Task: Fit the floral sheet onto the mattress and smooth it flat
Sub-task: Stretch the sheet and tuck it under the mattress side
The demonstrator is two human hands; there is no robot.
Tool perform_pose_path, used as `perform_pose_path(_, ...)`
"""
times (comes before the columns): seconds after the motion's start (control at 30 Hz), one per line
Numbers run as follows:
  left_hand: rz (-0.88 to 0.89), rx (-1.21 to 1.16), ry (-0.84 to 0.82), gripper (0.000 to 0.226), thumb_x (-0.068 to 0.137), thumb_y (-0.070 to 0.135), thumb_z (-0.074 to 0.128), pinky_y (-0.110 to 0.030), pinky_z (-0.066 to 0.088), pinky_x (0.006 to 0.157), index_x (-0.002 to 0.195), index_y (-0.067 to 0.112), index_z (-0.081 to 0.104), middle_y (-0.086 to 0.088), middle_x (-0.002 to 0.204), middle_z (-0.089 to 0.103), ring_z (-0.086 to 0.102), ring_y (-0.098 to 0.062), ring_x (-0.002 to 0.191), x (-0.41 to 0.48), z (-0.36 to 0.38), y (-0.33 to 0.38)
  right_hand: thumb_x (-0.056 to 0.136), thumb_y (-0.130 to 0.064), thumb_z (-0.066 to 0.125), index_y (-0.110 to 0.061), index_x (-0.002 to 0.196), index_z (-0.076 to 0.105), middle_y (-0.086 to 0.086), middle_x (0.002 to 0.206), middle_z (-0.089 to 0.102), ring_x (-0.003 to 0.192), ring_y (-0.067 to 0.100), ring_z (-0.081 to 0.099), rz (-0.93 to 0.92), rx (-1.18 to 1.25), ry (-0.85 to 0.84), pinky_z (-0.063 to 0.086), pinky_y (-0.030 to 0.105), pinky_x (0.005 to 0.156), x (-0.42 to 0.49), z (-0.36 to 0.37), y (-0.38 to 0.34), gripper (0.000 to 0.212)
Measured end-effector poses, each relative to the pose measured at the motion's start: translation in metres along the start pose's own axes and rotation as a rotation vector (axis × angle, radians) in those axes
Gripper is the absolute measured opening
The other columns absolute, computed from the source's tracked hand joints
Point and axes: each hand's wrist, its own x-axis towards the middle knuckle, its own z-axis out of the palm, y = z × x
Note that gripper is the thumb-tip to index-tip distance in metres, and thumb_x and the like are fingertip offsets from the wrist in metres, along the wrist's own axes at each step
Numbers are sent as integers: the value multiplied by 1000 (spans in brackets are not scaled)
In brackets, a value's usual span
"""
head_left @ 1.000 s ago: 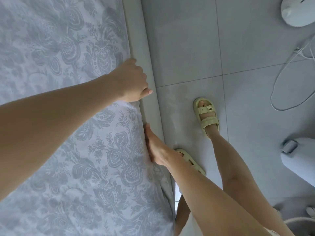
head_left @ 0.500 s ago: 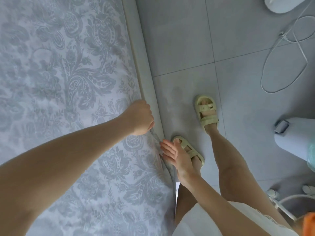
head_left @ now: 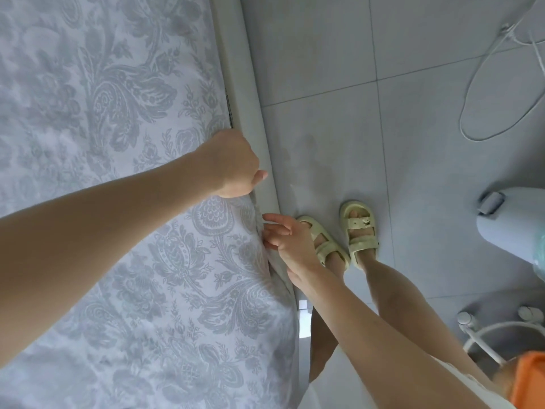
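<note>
- Fingers of the left hand (head_left: 233,163) curl down over the side edge of the floral sheet (head_left: 118,143) and clamp on it. The tips are hidden under the fist, and the thumb pokes out to the right, past the edge.
- Fingers (head_left: 269,217) of the right hand (head_left: 290,243) are held apart. The index reaches straight toward the bunched fabric on the side of the bed, and the others are bent with their tips against it. Whether they pinch the cloth cannot be told.
- Both bare forearms cross the lower part of the view: the left lies over the sheet, and the right comes in from the lower right.
- The sheet is grey-white with a large paisley and flower print. It lies spread over the top of the mattress, which is hidden beneath it. It looks mostly flat, with small gathers along the side between the two hands.
- A pale bed edge (head_left: 241,84) runs just beside the sheet from the top of the view down to the hands.
- Two pale yellow sandals (head_left: 361,231) stand on the grey tiled floor (head_left: 324,54), close to the bed and just behind the right hand.
- An orange item (head_left: 530,376) and a white wire stand (head_left: 486,335) sit at the lower right.
- Farther off on the floor are a rounded white appliance (head_left: 513,225) and a looped white cable (head_left: 486,98).
</note>
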Motion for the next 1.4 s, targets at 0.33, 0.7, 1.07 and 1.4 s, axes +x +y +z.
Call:
perform_pose_path(0.33, -11, -48, -78, 65, 100, 44, 12, -34, 46, 83, 53, 11, 43, -2, 55, 48, 43, -18, 55, -2, -9, -5, 81, -81, 8, -5, 131, 52, 16, 135, 54, 126, 29, 51, 463, 84, -586, 39, 42, 103, 26, 18, -4, 101)
perform_pose_path(0.7, 331, -80, 99, 52, 99, 42, 27, -34, 32, 105, 84, 17, 70, 5, 83, 65, 55, -18, 91, -39, 38, 63, 82, -79, 4, -22, 135, 50, 2, 129, 60, 119, 17, 56, 580, -171, -619, 39, 43, 107, -3, -37, 61, 90)
perform_pose_path(1.07, 139, -75, 84, 54, 101, 39, 22, -32, 28, 105, 95, 15, 70, 3, 94, 64, 52, -19, 98, -43, 68, 112, 93, -65, 7, -8, 126, 57, 14, 132, 58, 120, 23, 56, 435, -94, -211, 41, 36, 105, -26, -72, 89, 83)
perform_pose_path(1.4, 35, 10, -11, 62, 102, 39, 12, -32, 36, 83, 56, 13, 45, 1, 60, 48, 55, -22, 80, -46, 72, 159, 99, -53, 14, -15, 140, 43, -2, 141, 50, 123, 4, 48, 306, -71, -305, 31, 27, 111, -79, -77, 161, 64)
